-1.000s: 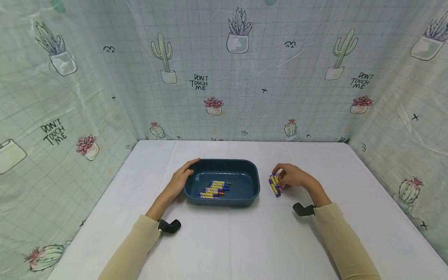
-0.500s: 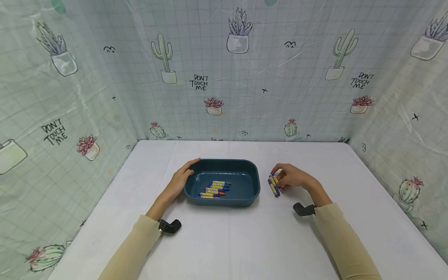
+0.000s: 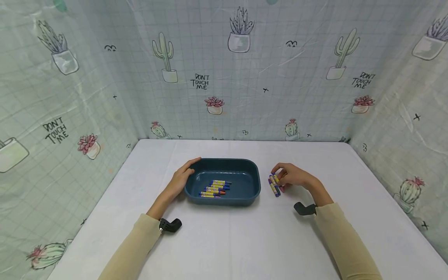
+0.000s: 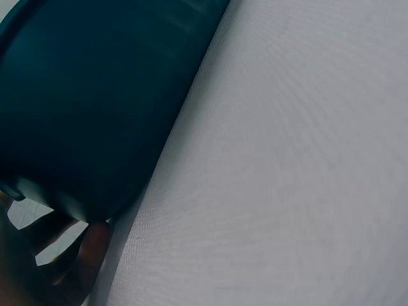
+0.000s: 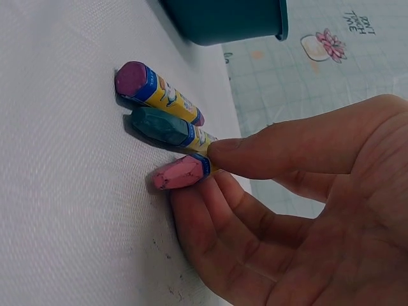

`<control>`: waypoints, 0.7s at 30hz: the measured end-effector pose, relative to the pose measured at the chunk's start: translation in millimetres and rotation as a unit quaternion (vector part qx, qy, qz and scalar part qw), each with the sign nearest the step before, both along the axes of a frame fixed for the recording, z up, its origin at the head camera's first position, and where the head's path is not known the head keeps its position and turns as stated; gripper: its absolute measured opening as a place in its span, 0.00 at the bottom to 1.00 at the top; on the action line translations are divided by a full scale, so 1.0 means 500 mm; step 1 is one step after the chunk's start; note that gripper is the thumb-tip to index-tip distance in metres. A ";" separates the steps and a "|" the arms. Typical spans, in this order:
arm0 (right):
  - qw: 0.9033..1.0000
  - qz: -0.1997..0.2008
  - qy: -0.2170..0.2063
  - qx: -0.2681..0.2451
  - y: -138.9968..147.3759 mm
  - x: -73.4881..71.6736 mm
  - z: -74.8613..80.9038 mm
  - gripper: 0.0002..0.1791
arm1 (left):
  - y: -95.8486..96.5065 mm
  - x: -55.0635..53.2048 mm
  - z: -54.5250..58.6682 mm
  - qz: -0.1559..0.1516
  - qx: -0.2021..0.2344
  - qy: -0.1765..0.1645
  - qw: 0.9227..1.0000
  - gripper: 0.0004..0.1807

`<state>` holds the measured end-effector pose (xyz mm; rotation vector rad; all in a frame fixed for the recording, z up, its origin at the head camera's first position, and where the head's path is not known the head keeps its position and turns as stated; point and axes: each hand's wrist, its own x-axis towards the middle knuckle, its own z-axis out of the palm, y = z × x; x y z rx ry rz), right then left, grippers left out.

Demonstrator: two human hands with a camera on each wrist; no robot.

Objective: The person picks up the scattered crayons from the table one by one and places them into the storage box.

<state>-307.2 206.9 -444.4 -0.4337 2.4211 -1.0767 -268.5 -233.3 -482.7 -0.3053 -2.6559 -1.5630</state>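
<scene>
A dark teal plastic tray (image 3: 224, 202) stands on the table with several yellow-and-blue wrapped crayons (image 3: 214, 189) lying in it. My left hand (image 3: 177, 181) grips its left end, thumb at the rim and fingers along the outside; the left wrist view shows fingertips against the tray's end wall. Right of the tray, my right hand (image 3: 294, 175) pinches a pink-tipped crayon (image 5: 182, 172) between thumb and fingers, low over the cloth. Beside it lie a dark green crayon (image 5: 159, 126), close against the thumb, and a purple crayon (image 5: 159, 89), side by side.
White cloth (image 3: 231, 241) covers the table. A curtain with printed cacti (image 3: 224, 120) encloses the back and both sides. Black wrist cameras (image 3: 170, 225) are strapped at both cuffs. The tray's right end is close to the loose crayons.
The loose crayons have shifted slightly left under my right hand, and the pink tip sits closer in to the fingers. My left hand and the tray stay in place.
</scene>
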 end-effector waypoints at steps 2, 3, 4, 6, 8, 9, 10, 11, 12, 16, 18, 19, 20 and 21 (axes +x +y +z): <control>1.000 0.001 0.002 0.000 0.000 0.000 0.000 0.26 | 0.000 -0.002 -0.002 0.001 0.000 -0.001 1.000 0.28; 1.000 0.001 0.002 -0.001 0.000 0.000 0.000 0.26 | 0.000 -0.002 -0.002 0.002 0.000 -0.001 1.000 0.28; 1.000 0.001 0.002 -0.002 0.000 0.000 0.000 0.26 | 0.001 -0.003 -0.002 0.002 -0.001 0.000 1.000 0.28; 1.000 0.001 0.001 -0.003 0.001 0.001 0.001 0.26 | 0.001 -0.004 -0.002 0.001 -0.001 0.000 1.000 0.28; 1.000 0.001 -0.001 -0.005 0.003 0.001 0.001 0.26 | 0.001 -0.004 -0.002 -0.001 -0.004 0.002 1.000 0.28; 1.000 0.001 -0.002 -0.007 0.004 0.001 0.001 0.27 | 0.001 -0.004 -0.001 -0.002 -0.003 0.003 1.000 0.28; 1.000 0.000 -0.002 -0.008 0.005 0.001 0.000 0.27 | 0.001 -0.004 -0.001 -0.004 -0.003 0.004 1.000 0.28; 1.000 -0.001 -0.002 -0.009 0.006 0.001 0.000 0.27 | 0.001 -0.004 -0.001 -0.004 0.000 0.003 1.000 0.28; 1.000 -0.002 -0.002 -0.010 0.006 -0.001 -0.001 0.27 | 0.001 -0.004 -0.002 -0.004 -0.001 0.004 1.000 0.28; 1.000 -0.006 -0.004 -0.012 0.008 0.000 0.000 0.26 | 0.000 -0.005 -0.003 -0.005 -0.001 0.004 1.000 0.28; 1.000 -0.008 -0.008 -0.013 0.008 0.000 0.000 0.26 | -0.001 -0.004 -0.003 -0.003 -0.003 0.004 1.000 0.28; 1.000 -0.006 -0.008 -0.014 0.008 0.001 0.001 0.26 | -0.001 -0.004 -0.003 -0.003 -0.004 0.004 1.000 0.28; 1.000 -0.007 -0.009 -0.015 0.007 0.001 0.001 0.27 | -0.002 -0.003 -0.003 -0.003 -0.005 0.003 1.000 0.28; 1.000 -0.004 -0.008 -0.016 0.007 0.001 0.001 0.27 | -0.002 -0.002 -0.003 -0.002 -0.005 0.003 1.000 0.28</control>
